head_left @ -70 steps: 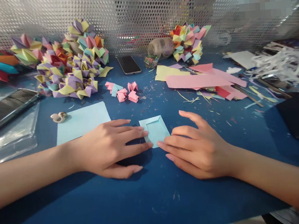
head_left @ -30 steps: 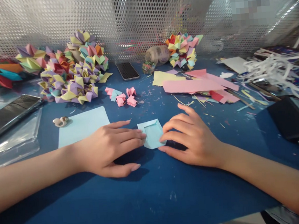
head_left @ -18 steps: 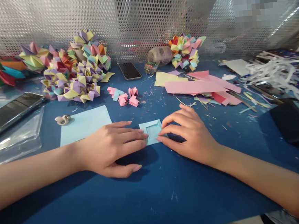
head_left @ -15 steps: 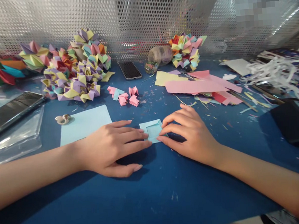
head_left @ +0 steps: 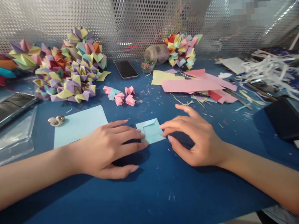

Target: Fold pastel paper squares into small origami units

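Note:
A small light blue square of folded paper (head_left: 152,129) lies on the blue tabletop, its edges creased inward like a frame. My left hand (head_left: 111,147) rests palm down with fingers outstretched, the fingertips pressing on the paper's left edge. On the other side, my right hand (head_left: 196,136) has its fingers curved and apart, thumb separate, with fingertips at the paper's right edge. A larger light blue sheet (head_left: 82,126) lies flat behind my left hand, partly covered by it.
Small pink and blue folded pieces (head_left: 119,96) lie ahead. Multicoloured folded-paper clusters (head_left: 68,73) stand back left, near a phone (head_left: 125,69). Paper strips (head_left: 194,84), white shreds (head_left: 270,71) and a black object (head_left: 290,120) are at right. Earbuds (head_left: 56,121) sit by the sheet.
My right hand has loosened from the paper's right edge, its thumb moving away from the fingers and off the paper. The left hand still holds the paper down. The view has shifted slightly.

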Motion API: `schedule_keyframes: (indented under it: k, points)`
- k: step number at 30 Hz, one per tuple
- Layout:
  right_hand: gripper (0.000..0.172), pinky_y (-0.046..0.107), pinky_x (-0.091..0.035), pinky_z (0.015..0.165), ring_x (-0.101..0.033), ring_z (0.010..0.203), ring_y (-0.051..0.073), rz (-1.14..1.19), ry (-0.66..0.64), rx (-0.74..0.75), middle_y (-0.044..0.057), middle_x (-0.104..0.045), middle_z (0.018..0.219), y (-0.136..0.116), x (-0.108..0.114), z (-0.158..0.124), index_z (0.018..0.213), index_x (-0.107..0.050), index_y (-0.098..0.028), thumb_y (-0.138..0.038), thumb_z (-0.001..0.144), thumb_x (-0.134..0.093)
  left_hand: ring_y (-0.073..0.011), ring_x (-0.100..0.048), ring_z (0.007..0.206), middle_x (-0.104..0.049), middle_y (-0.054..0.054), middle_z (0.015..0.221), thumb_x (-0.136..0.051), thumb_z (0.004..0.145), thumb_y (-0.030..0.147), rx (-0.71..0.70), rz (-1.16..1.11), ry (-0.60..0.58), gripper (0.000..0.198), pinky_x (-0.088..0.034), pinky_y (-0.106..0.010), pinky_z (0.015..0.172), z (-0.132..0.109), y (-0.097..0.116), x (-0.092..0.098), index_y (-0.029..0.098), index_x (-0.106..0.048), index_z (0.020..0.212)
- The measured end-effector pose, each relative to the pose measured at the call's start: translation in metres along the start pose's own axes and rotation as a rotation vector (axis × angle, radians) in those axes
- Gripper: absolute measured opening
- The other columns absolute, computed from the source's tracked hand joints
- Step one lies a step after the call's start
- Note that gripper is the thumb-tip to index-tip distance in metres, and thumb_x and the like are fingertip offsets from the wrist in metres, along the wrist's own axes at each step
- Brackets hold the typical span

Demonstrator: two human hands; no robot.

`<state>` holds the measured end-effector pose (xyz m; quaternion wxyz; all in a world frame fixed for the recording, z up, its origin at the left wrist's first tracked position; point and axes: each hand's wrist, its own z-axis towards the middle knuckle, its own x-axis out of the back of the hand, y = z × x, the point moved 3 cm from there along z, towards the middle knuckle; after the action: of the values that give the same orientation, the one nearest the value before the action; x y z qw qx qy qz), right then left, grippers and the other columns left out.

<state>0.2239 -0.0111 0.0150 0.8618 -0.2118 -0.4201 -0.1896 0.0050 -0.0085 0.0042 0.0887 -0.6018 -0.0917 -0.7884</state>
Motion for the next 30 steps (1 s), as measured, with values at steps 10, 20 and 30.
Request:
schedule_keyframes:
  k: [10, 20, 30]
  points:
    - [0.029, 0.047, -0.030, 0.108, -0.063, 0.071, 0.013, 0.023, -0.009, -0.023, -0.001, -0.069, 0.074, 0.002, 0.000, 0.001, 0.098, -0.056, -0.016, -0.005, 0.071, -0.052, -0.0264, -0.060, 0.108, -0.060, -0.012, 0.123, -0.050, 0.087, 0.039, 0.005, 0.001, -0.016, 0.043, -0.040, -0.048, 0.103, -0.001, 0.000, 0.000, 0.017, -0.052, 0.124]
    - [0.013, 0.052, -0.032, 0.102, -0.060, 0.082, 0.017, -0.118, -0.119, 0.040, 0.003, -0.068, 0.084, 0.004, -0.008, 0.003, 0.090, -0.069, -0.020, -0.023, 0.084, -0.058, -0.0271, -0.060, 0.109, -0.060, -0.012, 0.124, -0.049, 0.087, 0.039, 0.013, -0.005, -0.019, 0.043, -0.042, -0.049, 0.101, 0.000, 0.000, 0.000, 0.017, -0.052, 0.124]
    - [0.010, 0.055, -0.031, 0.102, -0.057, 0.077, 0.016, -0.102, -0.131, 0.195, -0.001, -0.068, 0.080, -0.005, -0.002, 0.002, 0.085, -0.069, -0.022, -0.025, 0.083, -0.060, -0.0268, -0.059, 0.113, -0.062, -0.014, 0.123, -0.050, 0.087, 0.040, 0.031, -0.032, 0.026, 0.046, -0.039, -0.049, 0.105, -0.001, 0.001, 0.001, 0.013, -0.050, 0.125]
